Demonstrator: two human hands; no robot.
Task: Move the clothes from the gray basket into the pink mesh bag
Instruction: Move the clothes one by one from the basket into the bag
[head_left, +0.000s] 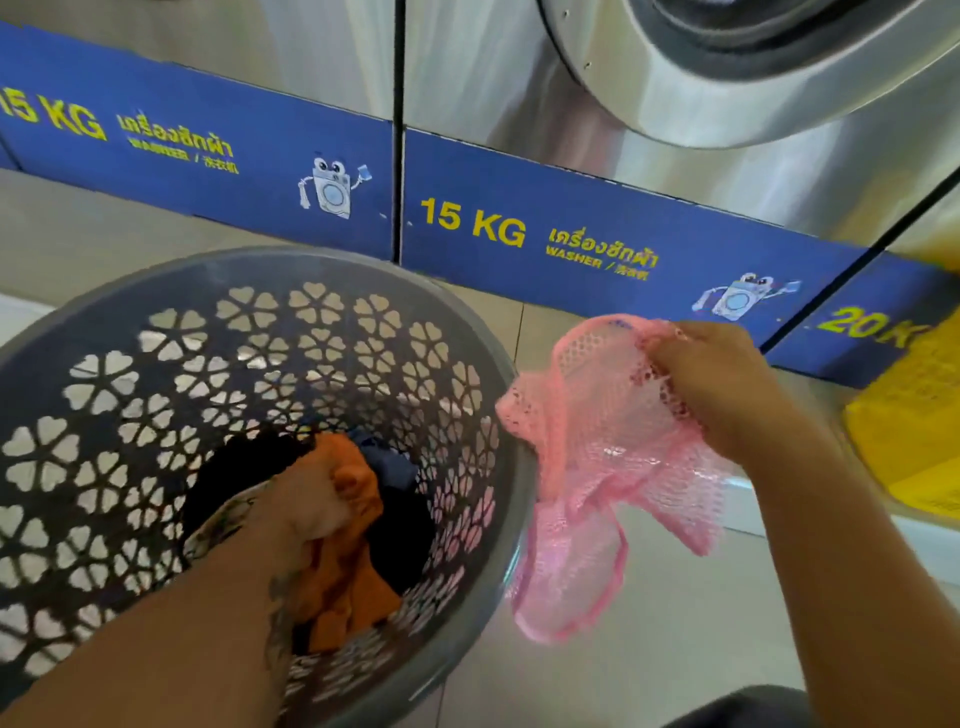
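Observation:
The gray basket (249, 332), round with flower-shaped cutouts, stands on the floor at lower left. Deep inside it my left hand (306, 499) is closed on an orange garment (353, 571). Black cloth (249, 462) and a dark blue piece (387, 460) lie around it at the bottom. To the right of the basket, my right hand (727, 395) grips the top of the pink mesh bag (587, 467). The bag hangs limp in the air, touching the basket's right rim.
Steel washing machines with blue "15 KG" panels (519, 234) stand right behind the basket. A round washer door (727, 67) juts out at upper right. Something yellow (909, 415) sits at the right edge. Tiled floor (649, 675) lies below the bag.

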